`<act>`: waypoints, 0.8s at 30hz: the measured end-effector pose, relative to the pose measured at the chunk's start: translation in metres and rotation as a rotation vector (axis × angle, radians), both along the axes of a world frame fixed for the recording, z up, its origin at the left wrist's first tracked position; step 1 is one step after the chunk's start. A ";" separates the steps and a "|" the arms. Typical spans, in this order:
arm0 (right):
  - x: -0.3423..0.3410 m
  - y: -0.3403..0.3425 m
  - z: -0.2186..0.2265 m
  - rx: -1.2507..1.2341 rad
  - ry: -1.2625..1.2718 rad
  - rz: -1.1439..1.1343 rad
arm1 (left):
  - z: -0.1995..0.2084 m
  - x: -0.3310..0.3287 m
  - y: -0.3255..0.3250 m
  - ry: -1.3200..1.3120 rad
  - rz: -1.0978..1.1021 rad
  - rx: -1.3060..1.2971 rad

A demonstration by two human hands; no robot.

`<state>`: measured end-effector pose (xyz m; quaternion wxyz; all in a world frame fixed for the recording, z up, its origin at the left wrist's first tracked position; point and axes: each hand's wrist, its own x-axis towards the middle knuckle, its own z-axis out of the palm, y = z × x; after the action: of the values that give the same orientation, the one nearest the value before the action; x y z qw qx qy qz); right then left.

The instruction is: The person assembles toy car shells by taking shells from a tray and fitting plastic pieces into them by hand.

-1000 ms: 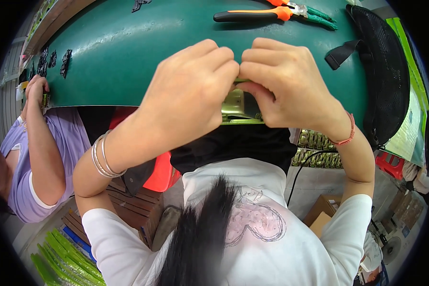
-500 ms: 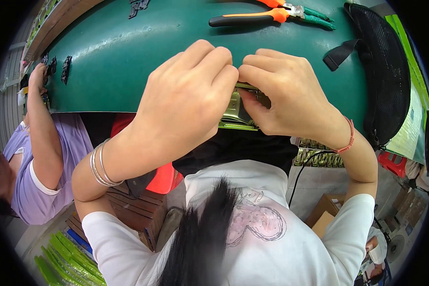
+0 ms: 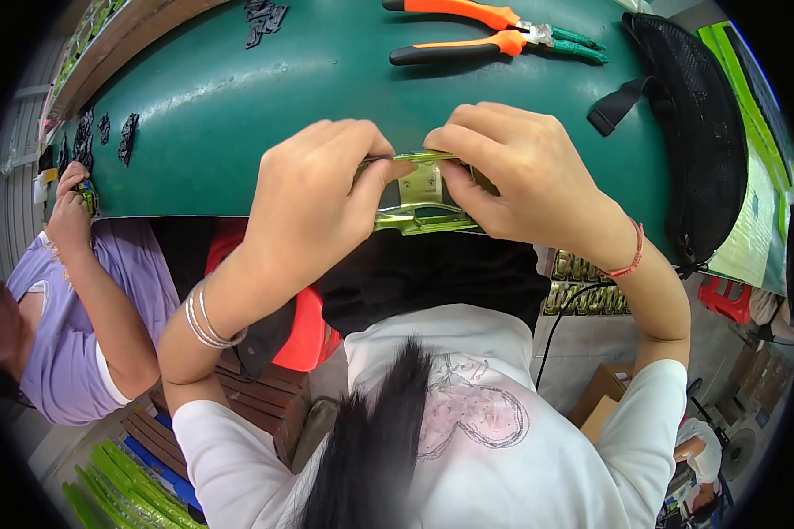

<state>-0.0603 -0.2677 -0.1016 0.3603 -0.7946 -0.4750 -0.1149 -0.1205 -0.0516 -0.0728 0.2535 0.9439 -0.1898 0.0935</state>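
Observation:
A shiny yellow-green metal part (image 3: pixel 422 187), shaped like a shallow frame with raised rims, is held between my two hands at the near edge of the green table (image 3: pixel 326 97). My left hand (image 3: pixel 318 181) pinches its left end, thumb on the inner side and fingers curled over the far rim. My right hand (image 3: pixel 512 172) grips the right end the same way, the thumb pressed inside. Fingers hide both ends of the part. Beyond my hands lie pliers (image 3: pixel 468 46) with orange and black handles and green-covered jaws.
A black mesh pouch (image 3: pixel 710 141) with a strap lies at the right. Small black pieces (image 3: pixel 263 22) sit at the far left and near a co-worker's hand (image 3: pixel 71 216). Rows of metal parts (image 3: pixel 582 298) are below the table's edge, beside a black cable (image 3: pixel 551 339).
My left hand has shifted left and down, its thumb now showing, so more of the metal part is visible. The co-worker's arm has moved too.

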 end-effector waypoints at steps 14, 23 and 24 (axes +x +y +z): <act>0.004 0.005 -0.005 0.033 0.000 -0.114 | 0.030 -0.024 -0.003 0.228 0.024 -0.492; 0.005 -0.009 0.010 0.272 1.044 0.385 | 0.013 -0.011 -0.015 0.104 0.106 -0.716; 0.006 -0.010 0.006 0.316 1.088 0.443 | 0.014 -0.011 -0.018 0.104 0.112 -0.683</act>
<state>-0.0543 -0.2778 -0.0952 0.6805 -0.5583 -0.3539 0.3163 -0.1319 -0.0694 -0.0584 0.5587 0.8170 -0.0822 0.1170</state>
